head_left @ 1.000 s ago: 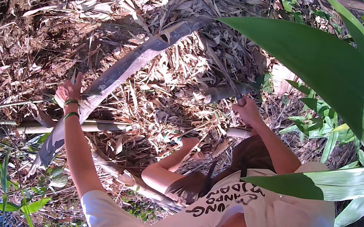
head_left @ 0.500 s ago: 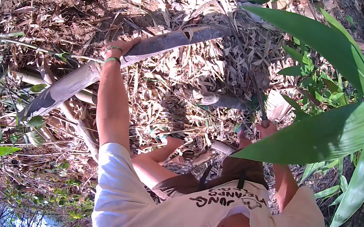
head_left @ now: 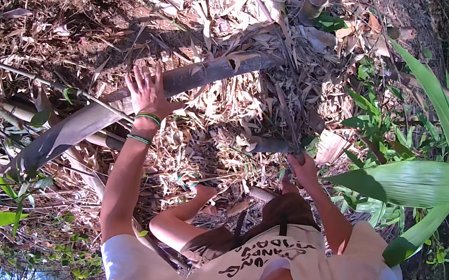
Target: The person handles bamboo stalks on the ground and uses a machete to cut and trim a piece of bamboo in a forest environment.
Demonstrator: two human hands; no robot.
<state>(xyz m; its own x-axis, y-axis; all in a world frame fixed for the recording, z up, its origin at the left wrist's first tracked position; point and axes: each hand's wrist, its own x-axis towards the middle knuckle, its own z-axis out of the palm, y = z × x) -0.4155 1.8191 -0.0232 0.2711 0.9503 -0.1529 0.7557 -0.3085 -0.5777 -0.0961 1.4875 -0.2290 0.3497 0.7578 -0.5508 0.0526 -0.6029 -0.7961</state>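
Observation:
A long grey-brown bamboo piece [head_left: 212, 71] lies slanted across the leaf litter, from lower left to upper middle, with a small dark notch near its far end. Over its middle part is my left hand [head_left: 146, 90], palm down, fingers spread and not wrapped around it. Whether the palm presses on the bamboo I cannot tell. Near my foot, my right hand [head_left: 304, 170] is closed around the handle of what looks like a machete. Its thin dark blade [head_left: 288, 112] points away from me and partly blends into the shaded leaves.
An upright bamboo stump [head_left: 315, 0] stands at the far side. Broad green leaves [head_left: 407, 181] hang at the right, close to my right arm. A thin branch [head_left: 39, 77] and several bamboo poles [head_left: 97, 136] lie at the left. A short dark bamboo piece [head_left: 271, 146] is beside my right hand.
My left hand has let go of the bamboo's edge and spread its fingers. The bamboo looks turned, showing less of its inner face. My right hand has moved left with the machete.

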